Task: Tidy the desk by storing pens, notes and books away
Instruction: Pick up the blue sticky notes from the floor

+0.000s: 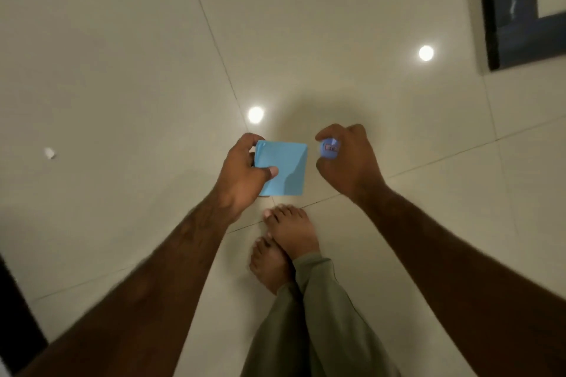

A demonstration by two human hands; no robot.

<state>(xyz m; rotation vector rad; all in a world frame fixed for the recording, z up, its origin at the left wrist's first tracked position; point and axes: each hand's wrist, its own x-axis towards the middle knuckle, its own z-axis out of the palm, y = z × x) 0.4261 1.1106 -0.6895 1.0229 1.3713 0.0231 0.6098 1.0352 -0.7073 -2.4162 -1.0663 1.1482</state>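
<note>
Fingers (252,139) of left hand (242,168) pinch a blue pad of notes (289,165), held above the tiled floor (122,70). Right hand (352,159) curls round a small blue labelled thing (328,148); only its round end shows.

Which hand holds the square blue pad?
The left hand pinches the pad; the right hand grips a small round blue thing instead.

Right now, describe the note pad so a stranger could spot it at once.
Over the pale tiled floor, just ahead of the bare feet, two hands are held out. The left hand grips the note pad by its left edge. It is square, flat and light blue, unlike the small round bluish thing gripped in the right hand.
</note>
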